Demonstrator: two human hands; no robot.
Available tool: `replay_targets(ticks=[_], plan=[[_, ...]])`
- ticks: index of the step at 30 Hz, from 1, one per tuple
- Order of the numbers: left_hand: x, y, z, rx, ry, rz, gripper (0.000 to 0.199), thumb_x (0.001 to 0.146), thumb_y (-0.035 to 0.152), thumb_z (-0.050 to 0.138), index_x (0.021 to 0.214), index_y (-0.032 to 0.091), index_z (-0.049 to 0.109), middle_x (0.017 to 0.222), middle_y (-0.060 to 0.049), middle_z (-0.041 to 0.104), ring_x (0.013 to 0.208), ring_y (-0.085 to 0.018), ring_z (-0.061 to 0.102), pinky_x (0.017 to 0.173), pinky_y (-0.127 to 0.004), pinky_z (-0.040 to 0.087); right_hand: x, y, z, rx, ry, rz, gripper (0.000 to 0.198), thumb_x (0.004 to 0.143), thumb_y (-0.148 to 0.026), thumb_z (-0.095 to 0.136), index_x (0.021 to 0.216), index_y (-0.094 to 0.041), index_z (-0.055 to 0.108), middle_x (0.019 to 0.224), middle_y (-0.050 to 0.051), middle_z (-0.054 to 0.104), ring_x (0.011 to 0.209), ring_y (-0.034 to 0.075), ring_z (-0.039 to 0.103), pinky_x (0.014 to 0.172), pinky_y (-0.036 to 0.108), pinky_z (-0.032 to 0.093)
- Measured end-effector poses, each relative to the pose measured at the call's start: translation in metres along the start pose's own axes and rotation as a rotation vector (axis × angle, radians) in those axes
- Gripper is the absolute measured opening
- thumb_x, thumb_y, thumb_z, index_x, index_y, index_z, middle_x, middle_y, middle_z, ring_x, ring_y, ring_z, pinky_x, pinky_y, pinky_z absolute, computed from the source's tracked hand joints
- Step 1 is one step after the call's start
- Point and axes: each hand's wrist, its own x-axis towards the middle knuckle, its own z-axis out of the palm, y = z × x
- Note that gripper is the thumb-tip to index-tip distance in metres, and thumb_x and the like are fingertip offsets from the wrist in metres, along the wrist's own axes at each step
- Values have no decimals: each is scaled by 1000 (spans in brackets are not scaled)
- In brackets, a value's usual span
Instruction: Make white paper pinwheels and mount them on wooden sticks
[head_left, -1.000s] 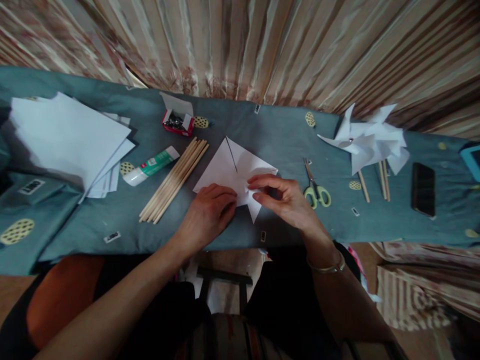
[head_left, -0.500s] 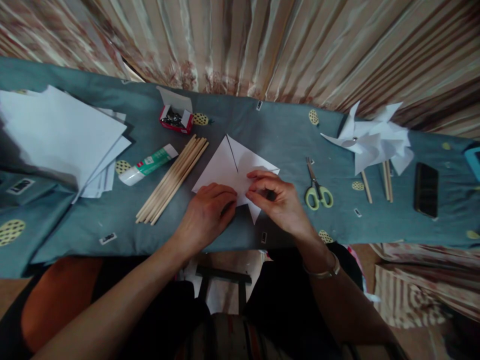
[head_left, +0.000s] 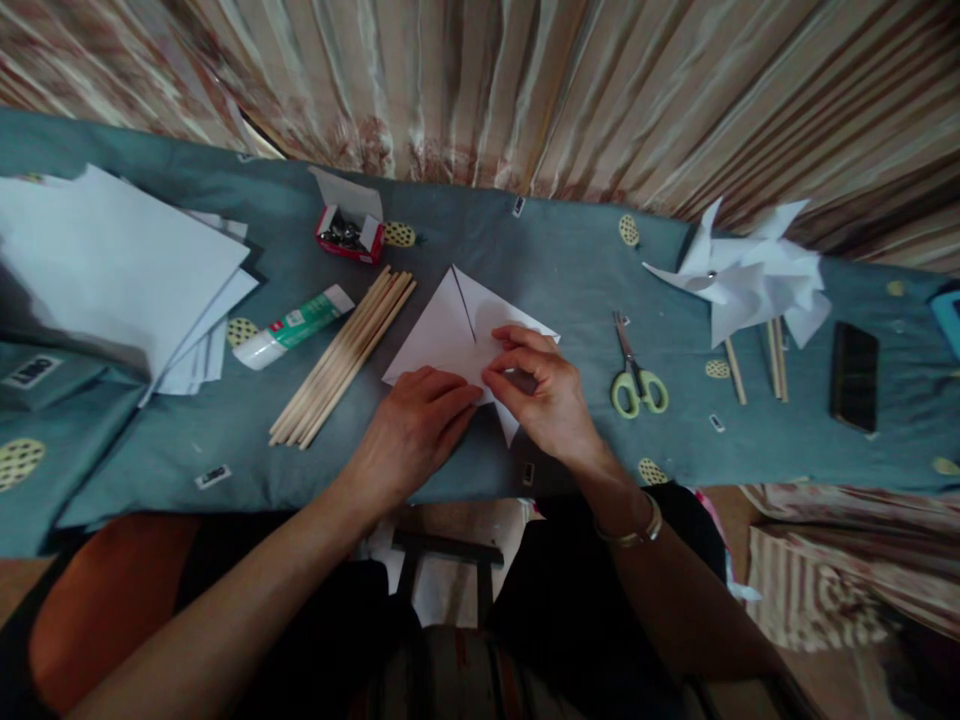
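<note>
A square sheet of white paper (head_left: 442, 325) with slits cut in from its corners lies in front of me, one pointed flap sticking out at the near side. My left hand (head_left: 420, 415) rests on the paper's near left part, its fingers closed together at the edge and the thumb hidden in part. My right hand (head_left: 540, 385) bends over the right part, thumb and forefinger pinched on the paper close to the left fingertips. Scissors (head_left: 634, 380) with green handles lie to the right of that hand.
Wooden sticks (head_left: 345, 360), a glue stick (head_left: 294, 325) and a red box of metal pins (head_left: 349, 235) lie to the left. Beyond them is a stack of white paper (head_left: 142, 265). Paper pinwheels (head_left: 750, 275) on sticks and a phone (head_left: 855, 377) lie at the right.
My right hand has moved slightly left and its thumb and forefinger have come together. The left fingertips have shifted a little right, so the two hands nearly meet.
</note>
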Motion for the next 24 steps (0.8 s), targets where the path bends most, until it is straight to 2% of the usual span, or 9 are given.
replay_targets(ticks=[11, 24], plan=[[2, 0, 0, 8, 1, -25, 20, 99, 22, 53, 103, 13, 69, 88, -8, 70, 81, -20, 59, 74, -34, 52, 0, 0, 5, -116, 60, -50, 5, 84, -18, 69, 82, -22, 72, 119, 7, 69, 113, 23, 63, 101, 45, 51], [1, -2, 2, 15, 20, -45, 20, 99, 21, 50, 102, 14, 69, 88, -8, 68, 80, -19, 61, 73, -33, 54, -7, -4, 1, -154, 79, -61, 7, 88, -19, 66, 86, -23, 71, 121, 8, 69, 116, 24, 62, 101, 46, 50]])
